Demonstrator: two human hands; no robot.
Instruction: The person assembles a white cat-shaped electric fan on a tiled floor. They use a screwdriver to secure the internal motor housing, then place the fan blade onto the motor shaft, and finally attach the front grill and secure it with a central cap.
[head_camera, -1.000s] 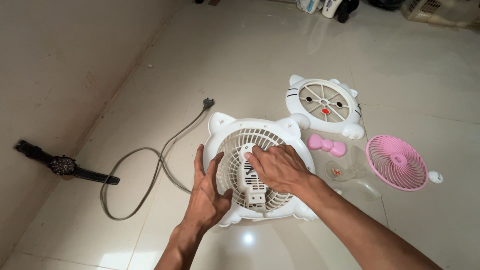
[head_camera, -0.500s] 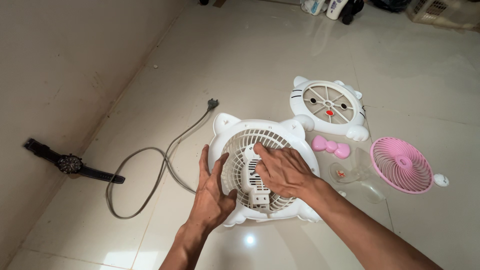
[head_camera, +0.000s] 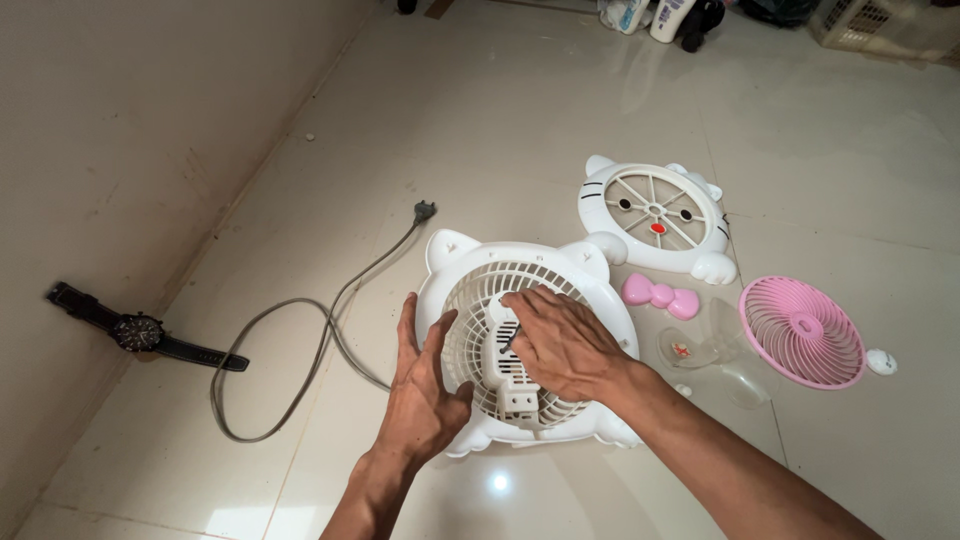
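A white cat-shaped fan housing (head_camera: 580, 283) lies flat on the tiled floor, its cream rear grille and motor cover (head_camera: 512, 385) facing up. My left hand (head_camera: 422, 390) rests flat on the housing's left rim, fingers spread. My right hand (head_camera: 565, 340) lies over the middle of the grille, with a thin dark tool tip showing under its fingers at the motor cover. A grey power cord (head_camera: 290, 345) runs left from the housing to a plug (head_camera: 425, 210).
A white cat-face front cover (head_camera: 655, 215), a pink bow (head_camera: 660, 296), a clear fan blade (head_camera: 715, 345), a pink round grille (head_camera: 803, 332) and a small white knob (head_camera: 880, 362) lie to the right. A black wristwatch (head_camera: 135, 328) lies by the left wall. Bottles and a basket stand far back.
The view shifted slightly; my right hand slid a little across the grille centre. My left hand stays on the rim.
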